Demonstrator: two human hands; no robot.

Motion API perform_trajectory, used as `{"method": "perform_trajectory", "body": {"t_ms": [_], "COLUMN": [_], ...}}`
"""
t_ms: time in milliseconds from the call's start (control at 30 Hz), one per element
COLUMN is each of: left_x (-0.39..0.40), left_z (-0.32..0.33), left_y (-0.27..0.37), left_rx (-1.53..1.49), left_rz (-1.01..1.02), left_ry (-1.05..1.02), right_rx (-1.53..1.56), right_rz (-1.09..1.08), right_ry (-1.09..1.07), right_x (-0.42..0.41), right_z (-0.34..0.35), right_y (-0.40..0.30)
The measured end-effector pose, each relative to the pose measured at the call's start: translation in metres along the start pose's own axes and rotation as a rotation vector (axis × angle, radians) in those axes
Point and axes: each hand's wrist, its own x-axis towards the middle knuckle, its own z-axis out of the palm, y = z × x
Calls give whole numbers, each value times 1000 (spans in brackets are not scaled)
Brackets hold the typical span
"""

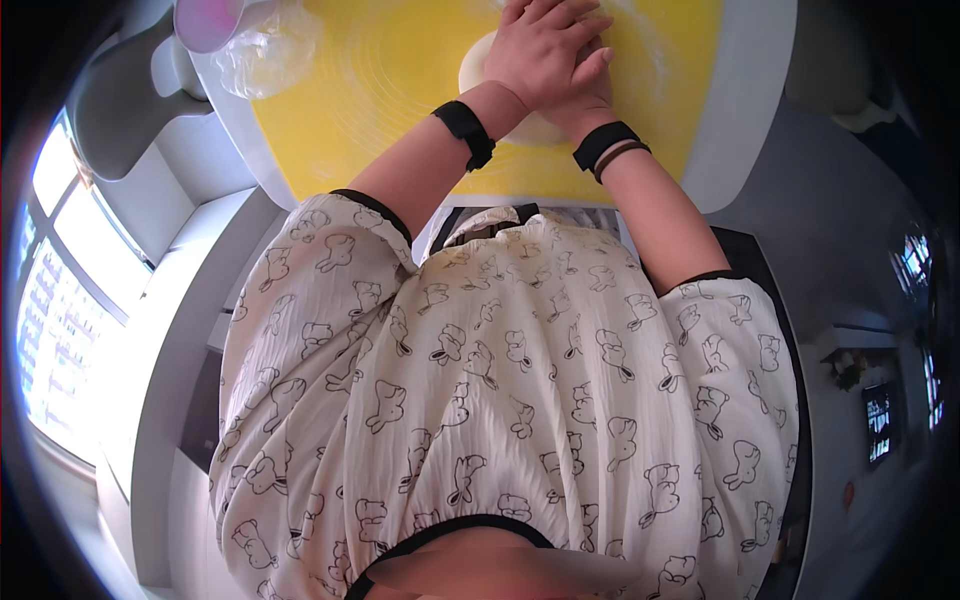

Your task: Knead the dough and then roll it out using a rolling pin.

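A round mass of pale dough [532,130] lies on a yellow mat [390,97]. My left hand [544,52] rests palm down on top of my right hand, its fingers somewhat apart and its thumb towards the right. Beneath it, my right hand [592,96] is over the dough, and its fingers are mostly hidden. Both hands cover much of the dough, which shows at their left and below them. Black bands circle both wrists, with a thin brown band beside the right one.
The mat covers most of a white tabletop [750,97] and bears pale, flour-like smears. Crumpled clear plastic [266,56] and a pinkish-white container [208,21] are at the far left. A grey chair [112,112] stands beyond the table's left edge.
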Motion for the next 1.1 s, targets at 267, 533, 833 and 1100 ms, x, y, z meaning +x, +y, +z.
{"method": "perform_trajectory", "body": {"t_ms": [267, 533, 833, 1100], "left_x": [-25, -2, -64, -63], "left_z": [12, 14, 23, 21], "left_y": [-17, -32, -31, -25], "left_rx": [28, -94, 34, 8], "left_rz": [105, 34, -163, -175], "left_ry": [157, 194, 264, 308], "right_rx": [397, 425, 7, 121], "right_rz": [208, 137, -186, -94], "right_ry": [-136, -139, -53, -385], "right_x": [0, 31, 13, 15], "right_z": [-57, -53, -37, -56], "right_y": [-51, -50, -78, -79]}}
